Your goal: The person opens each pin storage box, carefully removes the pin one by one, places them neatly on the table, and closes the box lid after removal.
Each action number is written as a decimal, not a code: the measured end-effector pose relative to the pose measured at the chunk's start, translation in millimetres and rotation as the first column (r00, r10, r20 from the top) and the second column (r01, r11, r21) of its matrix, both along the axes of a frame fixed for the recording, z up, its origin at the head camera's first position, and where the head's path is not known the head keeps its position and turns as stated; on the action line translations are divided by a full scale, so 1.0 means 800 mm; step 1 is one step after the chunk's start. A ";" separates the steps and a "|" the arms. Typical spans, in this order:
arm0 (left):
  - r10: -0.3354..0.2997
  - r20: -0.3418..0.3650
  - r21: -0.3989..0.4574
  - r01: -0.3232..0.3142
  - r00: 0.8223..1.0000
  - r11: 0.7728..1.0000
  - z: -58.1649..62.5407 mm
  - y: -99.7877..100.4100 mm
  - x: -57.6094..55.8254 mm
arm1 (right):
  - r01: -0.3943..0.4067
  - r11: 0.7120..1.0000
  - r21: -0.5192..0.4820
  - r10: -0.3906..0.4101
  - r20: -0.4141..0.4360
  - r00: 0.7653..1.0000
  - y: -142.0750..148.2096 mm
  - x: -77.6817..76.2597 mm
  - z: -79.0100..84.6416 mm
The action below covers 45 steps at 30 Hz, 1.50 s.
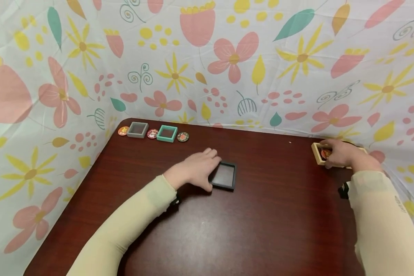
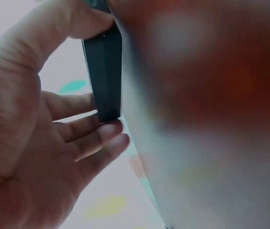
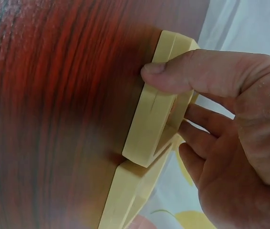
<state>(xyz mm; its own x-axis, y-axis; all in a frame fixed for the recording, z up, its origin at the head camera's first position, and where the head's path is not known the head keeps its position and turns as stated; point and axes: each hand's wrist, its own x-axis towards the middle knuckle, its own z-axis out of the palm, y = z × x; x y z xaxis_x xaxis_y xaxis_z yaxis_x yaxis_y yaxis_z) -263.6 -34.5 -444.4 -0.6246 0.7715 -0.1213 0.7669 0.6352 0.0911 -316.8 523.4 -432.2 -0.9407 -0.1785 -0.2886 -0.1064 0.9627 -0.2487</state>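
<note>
Near the middle of the table, my left hand (image 1: 197,168) grips the left side of a shallow black square tray (image 1: 235,177). The left wrist view has the thumb on the near end of its black side wall (image 2: 105,76) and the fingers at the other end. At the far right, my right hand (image 1: 345,153) holds a pale yellow square tray (image 1: 317,154), thumb pressed on its outer wall and fingers behind. A round orange picture disc (image 1: 326,153) shows inside it, partly covered by the hand. A second pale yellow tray (image 3: 120,191) stands right beside the held one.
At the back left corner are a grey tray (image 1: 136,136), a turquoise tray (image 1: 166,140) and three round picture discs: orange (image 1: 122,131), red (image 1: 152,133) and dark (image 1: 183,137). A flower-print cloth (image 1: 234,99) hangs behind the dark wooden table (image 1: 262,230) and along its left.
</note>
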 end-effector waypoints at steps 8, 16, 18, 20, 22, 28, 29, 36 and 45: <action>0.164 0.059 0.011 -0.165 0.985 0.986 0.029 -0.039 -0.087 | -0.019 1.000 0.022 0.020 -0.013 1.000 -0.007 0.002 0.005; 0.277 0.148 -0.012 -0.278 0.950 0.961 0.035 -0.076 -0.136 | -0.013 1.000 0.000 0.013 0.002 1.000 -0.015 -0.002 0.000; 0.290 0.161 -0.011 -0.292 0.944 0.956 0.034 -0.082 -0.140 | -0.015 1.000 -0.001 0.015 0.002 1.000 -0.015 -0.003 0.000; 0.291 0.170 -0.019 -0.292 0.941 0.956 0.034 -0.085 -0.143 | -0.015 1.000 -0.004 0.015 0.007 1.000 -0.014 -0.004 -0.001; 0.295 0.180 -0.032 -0.294 0.938 0.955 0.033 -0.086 -0.145 | -0.016 1.000 -0.002 0.016 0.010 1.000 -0.013 -0.003 -0.001; 0.299 0.193 -0.066 -0.292 0.934 0.954 0.031 -0.086 -0.150 | -0.019 1.000 0.012 0.019 0.001 1.000 -0.012 -0.004 -0.003; 0.301 0.197 -0.072 -0.293 0.933 0.953 0.031 -0.085 -0.151 | -0.020 1.000 0.010 0.020 0.001 1.000 -0.012 -0.004 -0.002; 0.321 0.210 -0.097 -0.307 0.923 0.947 0.033 -0.076 -0.161 | -0.021 1.000 0.022 0.021 -0.003 1.000 -0.010 -0.003 0.001; 0.361 0.212 -0.136 -0.339 0.908 0.931 0.040 -0.060 -0.162 | -0.019 0.999 0.043 0.020 -0.026 0.999 -0.005 0.002 0.000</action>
